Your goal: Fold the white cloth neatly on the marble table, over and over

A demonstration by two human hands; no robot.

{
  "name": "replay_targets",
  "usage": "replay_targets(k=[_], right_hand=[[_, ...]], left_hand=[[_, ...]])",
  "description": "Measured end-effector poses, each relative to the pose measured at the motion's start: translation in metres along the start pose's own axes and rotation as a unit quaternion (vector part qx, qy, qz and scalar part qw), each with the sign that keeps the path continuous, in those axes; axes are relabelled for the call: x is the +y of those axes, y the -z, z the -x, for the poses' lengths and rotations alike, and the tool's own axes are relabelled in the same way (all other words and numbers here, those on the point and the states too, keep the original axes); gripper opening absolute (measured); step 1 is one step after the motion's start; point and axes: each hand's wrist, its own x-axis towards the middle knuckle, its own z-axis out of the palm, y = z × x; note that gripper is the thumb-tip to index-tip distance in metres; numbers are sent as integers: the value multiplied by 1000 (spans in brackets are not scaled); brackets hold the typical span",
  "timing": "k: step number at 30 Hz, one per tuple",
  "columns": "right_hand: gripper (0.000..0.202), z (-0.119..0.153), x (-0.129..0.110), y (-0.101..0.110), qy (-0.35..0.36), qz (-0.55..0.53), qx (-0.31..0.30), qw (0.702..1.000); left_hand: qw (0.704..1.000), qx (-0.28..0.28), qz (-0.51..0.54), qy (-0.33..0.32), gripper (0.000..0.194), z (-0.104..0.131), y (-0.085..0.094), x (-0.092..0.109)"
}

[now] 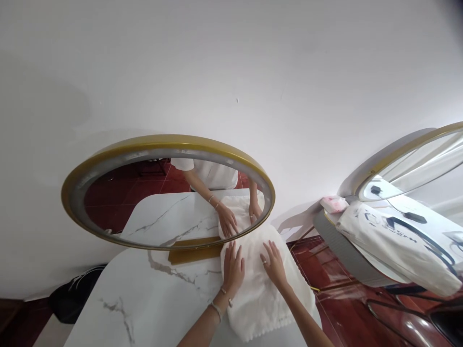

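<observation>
A white cloth [260, 294] with a scalloped near edge lies over the right side of a white marbled table [159, 299]. My left hand [233, 269] rests on the cloth's left part, fingers extended and pointing away from me; bracelets circle that wrist. On the cloth's right part lies my right hand [274, 264], fingers spread, a ring on one of them. Neither hand grips anything, and the two are apart. The cloth's far end lies near the mirror's lower right rim.
A gold-rimmed oval mirror [173, 141] on a gold base [195, 253] stands at the table's back, reflecting arms and cloth. At right, another table [336, 246] holds a printed white bag [394, 246], a pink-white packet [334, 204] and a second mirror. A black bag [75, 294] is at left.
</observation>
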Motion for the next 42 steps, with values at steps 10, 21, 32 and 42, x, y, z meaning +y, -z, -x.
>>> replay_targets(k=[10,21,32,42], right_hand=[[51,24,41,-6,149,312,3,938],[50,-37,7,-54,148,346,-62,924],[48,-59,42,12,57,319,-3,946],[55,101,60,38,97,379,27,920]], left_hand=[[981,-18,-179,-78,58,-1,-17,-38],[996,30,-3,80,41,-53,-31,-14],[984,-54,165,28,25,-68,-47,8],[950,-30,-238,-199,73,151,-23,-44]])
